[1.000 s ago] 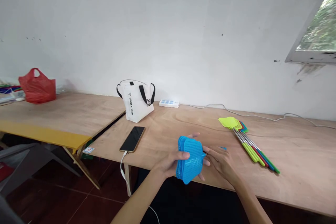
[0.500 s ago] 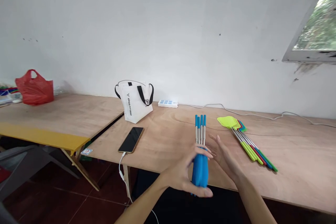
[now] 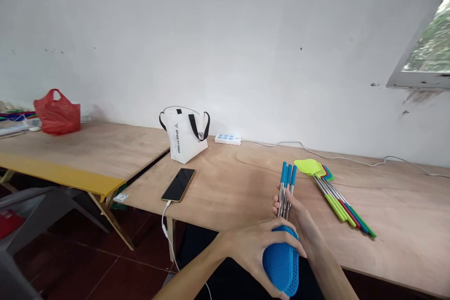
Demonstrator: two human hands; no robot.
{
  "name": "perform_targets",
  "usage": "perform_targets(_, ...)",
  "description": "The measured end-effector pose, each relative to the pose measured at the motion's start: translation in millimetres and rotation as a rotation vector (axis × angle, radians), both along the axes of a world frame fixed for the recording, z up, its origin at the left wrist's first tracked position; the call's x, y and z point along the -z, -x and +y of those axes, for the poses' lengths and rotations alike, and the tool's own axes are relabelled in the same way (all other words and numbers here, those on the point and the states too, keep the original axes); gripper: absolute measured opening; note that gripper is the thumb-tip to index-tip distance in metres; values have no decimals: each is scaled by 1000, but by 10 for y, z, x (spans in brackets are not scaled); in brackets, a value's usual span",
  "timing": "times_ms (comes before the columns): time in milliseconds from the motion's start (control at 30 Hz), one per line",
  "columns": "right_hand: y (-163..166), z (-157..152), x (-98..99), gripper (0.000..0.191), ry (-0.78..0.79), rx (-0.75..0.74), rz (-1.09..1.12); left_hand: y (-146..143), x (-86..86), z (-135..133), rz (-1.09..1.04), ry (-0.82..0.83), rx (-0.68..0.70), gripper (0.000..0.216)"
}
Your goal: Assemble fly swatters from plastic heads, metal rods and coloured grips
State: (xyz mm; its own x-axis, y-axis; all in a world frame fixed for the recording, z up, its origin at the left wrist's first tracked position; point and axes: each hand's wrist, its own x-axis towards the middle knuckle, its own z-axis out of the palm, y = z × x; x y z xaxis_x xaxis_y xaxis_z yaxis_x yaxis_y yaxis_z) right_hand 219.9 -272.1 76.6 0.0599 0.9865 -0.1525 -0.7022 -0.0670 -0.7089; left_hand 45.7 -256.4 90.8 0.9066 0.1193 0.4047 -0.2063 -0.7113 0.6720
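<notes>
Blue fly swatters (image 3: 281, 262), bundled, held in both hands at the near edge of the desk (image 3: 218, 187): heads past that edge, grips pointing toward the far edge. Left hand (image 3: 262, 246) spread in a wide curve, clasping the stacked heads. Right hand (image 3: 299, 211) part-closed round the metal shafts. Three grips countable; a fourth may be hidden. Mixed-colour bunch (image 3: 308, 167) lies to their right. Phone (image 3: 178, 184) near desk's left edge; white bag (image 3: 183, 143) by its far left corner.
</notes>
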Motion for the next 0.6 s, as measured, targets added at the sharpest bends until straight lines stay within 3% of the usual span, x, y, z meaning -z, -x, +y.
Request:
perform_targets(100,44,36,61,40,-54,-37,1,-3,-18,-18,-13,-20,29,78)
perform_targets(233,-65,173,233,45,-140,9,-22,-127,114,-47,-4,-47,-21,78)
perform_targets(433,-276,334,481,52,-91,-38,-79,-252,313,-81,35,1,-148,84)
perform_targets(600,-197,391,550,49,-100,-69,-104,-175,387,-97,70,9,-173,86)
